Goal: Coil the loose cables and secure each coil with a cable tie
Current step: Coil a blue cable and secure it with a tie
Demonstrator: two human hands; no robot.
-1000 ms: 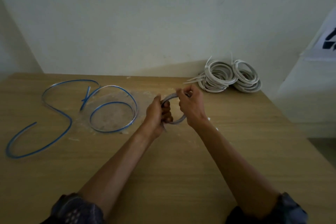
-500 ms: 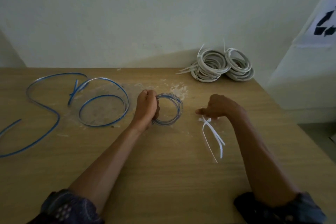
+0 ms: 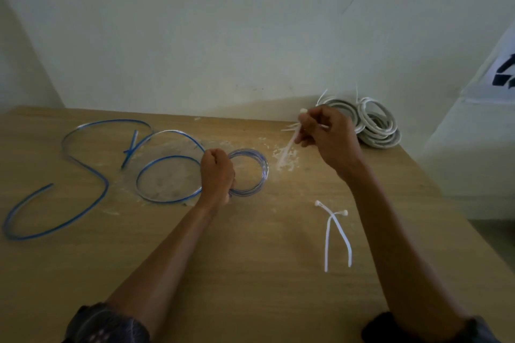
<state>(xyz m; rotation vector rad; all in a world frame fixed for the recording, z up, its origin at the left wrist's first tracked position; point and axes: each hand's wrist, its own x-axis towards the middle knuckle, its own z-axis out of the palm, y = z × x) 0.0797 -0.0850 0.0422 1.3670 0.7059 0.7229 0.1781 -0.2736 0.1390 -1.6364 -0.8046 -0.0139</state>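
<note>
My left hand (image 3: 216,174) is closed around the left side of a small coil of clear-blue cable (image 3: 259,172) that lies on the wooden table (image 3: 250,273). My right hand (image 3: 327,136) is raised to the right of the coil and pinches a white cable tie (image 3: 289,147), whose tail hangs down towards the table. Two more white cable ties (image 3: 335,231) lie crossed on the table, near my right forearm. A long loose blue cable (image 3: 92,172) sprawls in curves over the left half of the table.
Two white cable coils (image 3: 373,122) with ties on them are stacked at the back right corner against the wall. White crumbs and dust (image 3: 284,159) are scattered around the table's middle. A white cabinet (image 3: 479,147) stands beyond the table's right edge.
My right hand let go of the coil, reached down to the ties on the table, and has lifted one tie up and back. My left hand keeps hold of the coil.
</note>
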